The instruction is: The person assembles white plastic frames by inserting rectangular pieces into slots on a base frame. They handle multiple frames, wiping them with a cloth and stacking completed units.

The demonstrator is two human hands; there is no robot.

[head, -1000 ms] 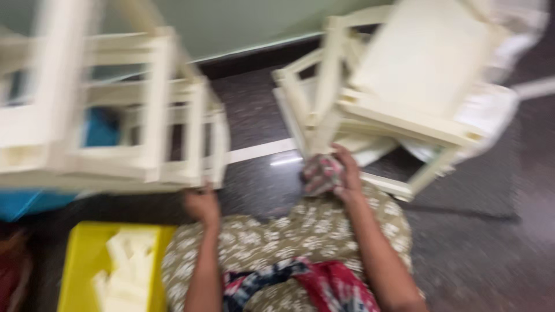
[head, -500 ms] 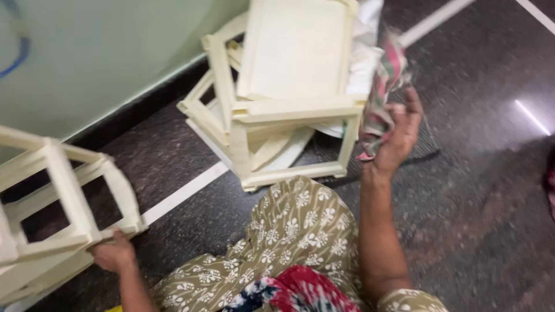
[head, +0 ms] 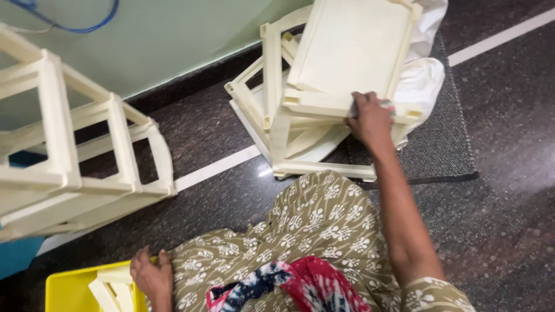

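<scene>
Right hand [head: 370,120] presses one cloth [head: 386,105] on one cream frame [head: 347,52]

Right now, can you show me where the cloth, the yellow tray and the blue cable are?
cloth [head: 386,104]: head view, the bit peeking out past the right hand [head: 370,120].
yellow tray [head: 68,292]: head view, its bare floor.
blue cable [head: 87,27]: head view, the loop on the wall.

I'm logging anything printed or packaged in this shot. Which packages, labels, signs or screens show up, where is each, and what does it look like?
No labels, signs or screens show.
Yellow tray: bottom left by the left hand, rectangular, holding cream pieces.
White plastic bag: top right, crumpled under the cream frames that the right hand touches.
</scene>
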